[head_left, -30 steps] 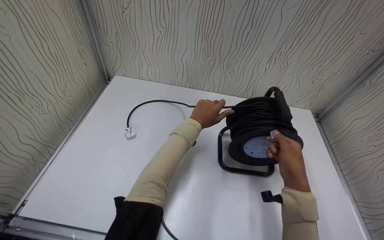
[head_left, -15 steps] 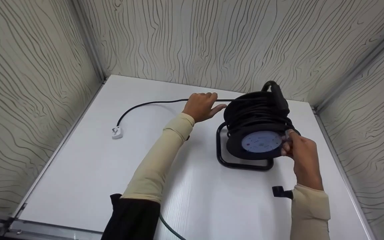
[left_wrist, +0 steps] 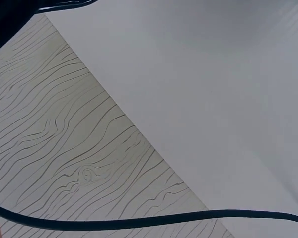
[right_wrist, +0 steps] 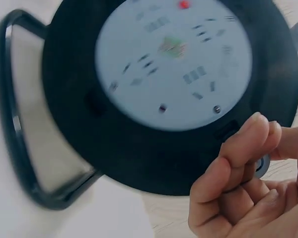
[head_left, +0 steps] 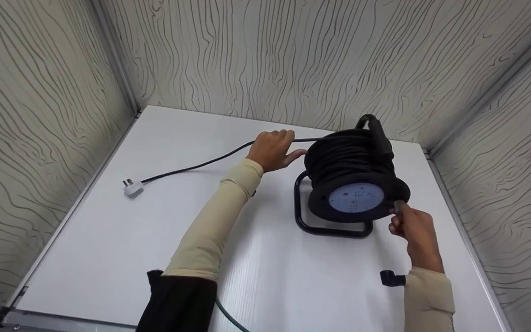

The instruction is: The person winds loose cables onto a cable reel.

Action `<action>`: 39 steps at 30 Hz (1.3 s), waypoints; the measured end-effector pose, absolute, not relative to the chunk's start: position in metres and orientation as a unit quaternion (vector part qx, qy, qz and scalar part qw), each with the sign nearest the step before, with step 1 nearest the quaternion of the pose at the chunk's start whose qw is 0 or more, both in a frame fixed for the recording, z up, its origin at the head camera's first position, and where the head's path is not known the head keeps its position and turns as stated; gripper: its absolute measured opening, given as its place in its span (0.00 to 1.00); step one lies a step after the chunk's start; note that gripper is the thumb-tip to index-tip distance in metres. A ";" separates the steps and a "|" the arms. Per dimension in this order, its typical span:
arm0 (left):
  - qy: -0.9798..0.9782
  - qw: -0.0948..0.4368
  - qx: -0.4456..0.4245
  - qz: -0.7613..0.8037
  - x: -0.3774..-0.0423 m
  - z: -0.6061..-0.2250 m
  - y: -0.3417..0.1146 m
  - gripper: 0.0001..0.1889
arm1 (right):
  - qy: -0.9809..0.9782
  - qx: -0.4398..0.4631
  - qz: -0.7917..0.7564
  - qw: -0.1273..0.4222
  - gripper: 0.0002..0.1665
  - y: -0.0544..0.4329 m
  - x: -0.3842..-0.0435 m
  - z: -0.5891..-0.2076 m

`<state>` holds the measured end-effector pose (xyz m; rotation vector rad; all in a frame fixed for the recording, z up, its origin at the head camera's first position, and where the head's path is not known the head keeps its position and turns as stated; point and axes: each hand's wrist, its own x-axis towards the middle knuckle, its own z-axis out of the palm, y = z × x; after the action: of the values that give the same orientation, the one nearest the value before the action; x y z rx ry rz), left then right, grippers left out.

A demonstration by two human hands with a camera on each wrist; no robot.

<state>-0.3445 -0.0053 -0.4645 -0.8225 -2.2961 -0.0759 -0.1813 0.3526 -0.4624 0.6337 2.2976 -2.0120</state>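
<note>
A black cable reel [head_left: 349, 159] stands on its tubular frame [head_left: 332, 230] at the right of the white table. Its pale round socket face [right_wrist: 174, 64] fills the top of the right wrist view. My right hand [head_left: 416, 233] pinches a grey crank knob [right_wrist: 262, 166] at the rim of the reel's disc; the fingers partly hide it. Left of the reel, my left hand [head_left: 271, 151] holds the black cable [head_left: 191, 167], its thumb pointing toward the drum. A white three-pin plug [head_left: 133, 188] lies at the cable's far left end, pins up.
Patterned panels [head_left: 265, 60] rise behind and on both sides of the white table [head_left: 95, 249]. A green cord [head_left: 229, 313] runs by the left sleeve. A small black piece [head_left: 391, 278] juts from the right wrist.
The right hand has circled with the knob to the right side of the disc and then lower, turning the drum. The plug has slid left and rolled over; the cable's curve has flattened.
</note>
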 end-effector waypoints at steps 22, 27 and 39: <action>-0.865 0.364 -0.345 -0.005 -0.338 -0.468 0.005 0.31 | 0.771 0.194 -0.603 0.068 0.24 0.320 -0.171 -0.540; -0.862 0.371 -0.346 -0.016 -0.340 -0.461 0.014 0.32 | 0.770 0.187 -0.606 0.069 0.25 0.308 -0.174 -0.545; -0.841 0.404 -0.359 -0.014 -0.343 -0.460 0.036 0.30 | 0.715 0.188 -0.668 0.089 0.22 0.272 -0.177 -0.570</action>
<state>-0.3425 0.0361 -0.4599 -0.9065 -2.1234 -0.0362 -0.1768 0.2721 -0.5697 0.5601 2.1257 -1.9867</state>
